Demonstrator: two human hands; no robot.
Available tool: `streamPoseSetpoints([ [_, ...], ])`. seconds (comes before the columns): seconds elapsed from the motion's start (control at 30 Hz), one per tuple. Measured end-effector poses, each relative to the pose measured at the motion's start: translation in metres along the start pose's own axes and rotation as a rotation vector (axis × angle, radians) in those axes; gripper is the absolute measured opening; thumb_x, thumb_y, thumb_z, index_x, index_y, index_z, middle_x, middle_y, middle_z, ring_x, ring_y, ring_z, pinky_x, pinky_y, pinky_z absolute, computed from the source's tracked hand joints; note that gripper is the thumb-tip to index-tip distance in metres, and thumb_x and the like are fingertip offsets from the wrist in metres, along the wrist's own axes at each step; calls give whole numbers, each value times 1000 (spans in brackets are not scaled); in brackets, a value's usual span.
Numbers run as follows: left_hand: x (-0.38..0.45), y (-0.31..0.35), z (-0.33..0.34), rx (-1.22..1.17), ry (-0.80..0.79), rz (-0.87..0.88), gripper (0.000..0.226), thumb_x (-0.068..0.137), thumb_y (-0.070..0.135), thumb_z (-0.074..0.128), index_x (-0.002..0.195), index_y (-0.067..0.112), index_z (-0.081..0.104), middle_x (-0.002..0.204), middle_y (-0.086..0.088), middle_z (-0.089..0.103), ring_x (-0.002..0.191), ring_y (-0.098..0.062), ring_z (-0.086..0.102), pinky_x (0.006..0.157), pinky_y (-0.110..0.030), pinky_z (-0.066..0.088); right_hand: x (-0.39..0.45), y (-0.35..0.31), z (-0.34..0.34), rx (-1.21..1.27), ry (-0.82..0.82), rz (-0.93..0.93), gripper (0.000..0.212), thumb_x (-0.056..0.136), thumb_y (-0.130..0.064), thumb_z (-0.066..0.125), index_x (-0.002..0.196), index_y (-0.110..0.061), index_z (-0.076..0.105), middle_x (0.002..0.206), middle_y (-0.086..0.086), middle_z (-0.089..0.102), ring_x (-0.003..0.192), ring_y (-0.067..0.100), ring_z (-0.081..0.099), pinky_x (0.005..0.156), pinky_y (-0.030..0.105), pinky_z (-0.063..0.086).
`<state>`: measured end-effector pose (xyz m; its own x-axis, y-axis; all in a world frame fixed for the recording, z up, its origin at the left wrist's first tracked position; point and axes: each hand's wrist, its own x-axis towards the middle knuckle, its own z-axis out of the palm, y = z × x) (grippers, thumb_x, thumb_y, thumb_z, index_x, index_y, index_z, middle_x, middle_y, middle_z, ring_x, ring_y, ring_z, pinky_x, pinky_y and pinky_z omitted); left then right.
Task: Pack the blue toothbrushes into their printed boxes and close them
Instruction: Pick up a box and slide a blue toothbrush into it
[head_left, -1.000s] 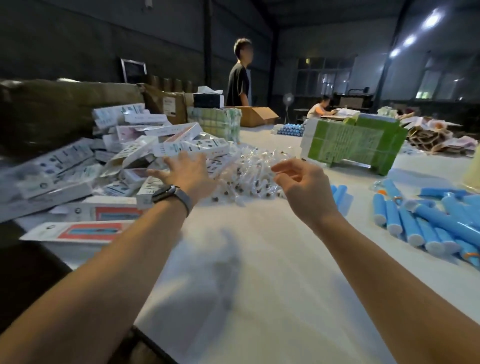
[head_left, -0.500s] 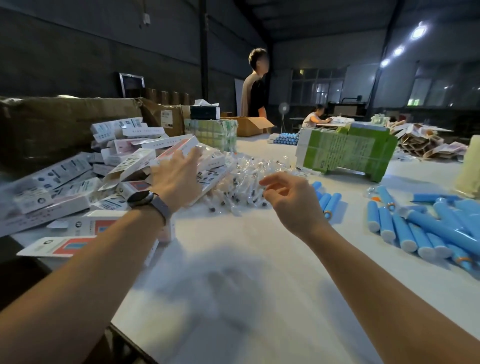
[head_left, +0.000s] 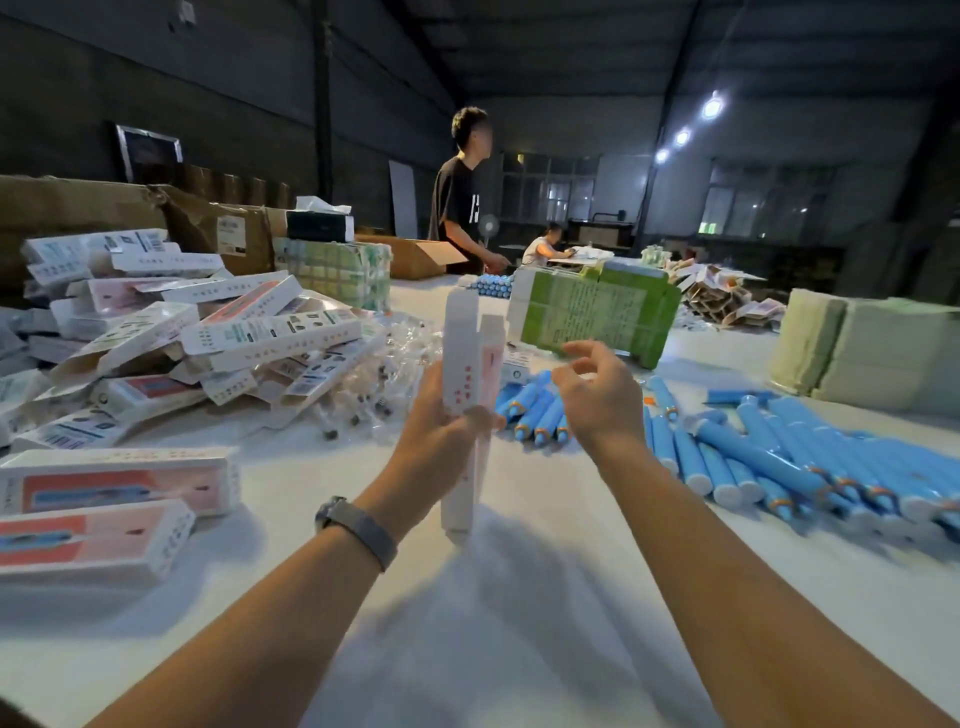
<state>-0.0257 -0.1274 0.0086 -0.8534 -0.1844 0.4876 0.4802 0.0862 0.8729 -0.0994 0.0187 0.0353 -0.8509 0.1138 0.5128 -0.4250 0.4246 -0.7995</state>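
My left hand (head_left: 436, 441) grips a long white printed box (head_left: 462, 364) upright above the white table (head_left: 467, 623). My right hand (head_left: 597, 400) hovers just right of the box with fingers loosely curled, holding nothing. A small group of blue toothbrushes (head_left: 535, 410) lies behind my hands. A larger spread of blue toothbrushes (head_left: 779, 457) covers the table at the right. A heap of printed boxes (head_left: 208, 338) sits at the left, with two closed boxes (head_left: 104, 509) lying flat nearer me.
Clear plastic packets (head_left: 374, 374) lie beside the box heap. A green bundle (head_left: 597, 312) stands behind my hands and pale stacked sheets (head_left: 857, 348) at the far right. Brown cartons (head_left: 218, 228) line the left. One person (head_left: 462, 192) stands and another sits at the far end.
My left hand took a printed box from the heap and brought it upright to the middle. My right hand stayed beside it, empty.
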Motion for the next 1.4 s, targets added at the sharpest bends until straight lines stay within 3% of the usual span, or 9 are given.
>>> streamPoseSetpoints([
  [0.13, -9, -4, -1, 5, -52, 28, 37, 73, 24, 60, 110, 24, 57, 100, -5, 66, 92, -19, 67, 72, -18, 53, 16, 55, -32, -786, -122, 61, 39, 90, -32, 55, 129, -31, 56, 137, 4, 52, 128, 29, 42, 98, 38, 40],
  [0.27, -8, -7, 3, -48, -76, 22, 46, 69, 56, 54, 106, 29, 55, 95, -4, 58, 81, -7, 56, 74, -18, 47, 13, 85, -41, -1054, -323, 232, 38, 92, -44, 46, 124, -24, 56, 135, 9, 52, 126, 32, 44, 97, 40, 41],
  [0.37, -8, -8, 1, -74, -108, -20, 60, 65, 69, 47, 109, 28, 55, 96, -2, 58, 82, -9, 58, 79, -31, 46, 10, 83, -36, -1088, -274, 203, 33, 93, -44, 44, 116, -24, 58, 131, 9, 54, 125, 30, 43, 96, 39, 39],
  [0.47, -11, -5, 0, -55, -94, 18, 63, 67, 72, 45, 104, 22, 56, 84, 1, 61, 71, -9, 59, 72, -26, 51, 13, 72, -35, -1081, -164, 152, 21, 92, -41, 46, 101, -26, 57, 124, 4, 59, 126, 26, 41, 95, 40, 39],
  [0.67, -14, 3, 5, -90, -77, 6, 65, 62, 69, 52, 93, 12, 53, 74, -6, 54, 65, -18, 50, 66, -29, 46, 10, 73, -32, -1063, -307, 112, 36, 97, -45, 42, 123, -23, 55, 128, 5, 55, 127, 27, 41, 94, 38, 40],
  [0.87, -12, 0, 2, -47, -76, 18, 65, 61, 72, 59, 93, 16, 55, 68, -1, 58, 62, -13, 54, 64, -27, 50, 16, 66, -35, -994, -187, 89, 7, 92, -25, 51, 97, -21, 53, 97, 5, 57, 101, 27, 53, 69, 32, 39],
  [1.0, -12, -2, 0, 13, -88, 27, 92, 45, 92, 64, 95, 15, 55, 68, -2, 59, 62, -15, 55, 68, -31, 51, 21, 63, -32, -975, -260, 152, 15, 83, -16, 59, 89, -19, 45, 74, 0, 38, 84, 24, 45, 64, 31, 38],
  [1.2, -13, -1, 0, 29, -108, 22, 62, 56, 61, 67, 96, 15, 58, 64, 8, 58, 57, -3, 55, 57, -12, 48, 24, 61, -37, -949, -402, 251, 26, 73, -23, 63, 83, -15, 41, 79, 3, 47, 80, 22, 55, 52, 27, 37],
  [1.4, -14, 2, -1, 45, -160, 35, 57, 55, 52, 70, 94, 13, 58, 69, 6, 55, 61, 2, 54, 58, -9, 46, 19, 45, -34, -911, -616, 328, 10, 70, -18, 55, 76, -12, 49, 69, 3, 54, 58, 15, 51, 49, 21, 38],
])
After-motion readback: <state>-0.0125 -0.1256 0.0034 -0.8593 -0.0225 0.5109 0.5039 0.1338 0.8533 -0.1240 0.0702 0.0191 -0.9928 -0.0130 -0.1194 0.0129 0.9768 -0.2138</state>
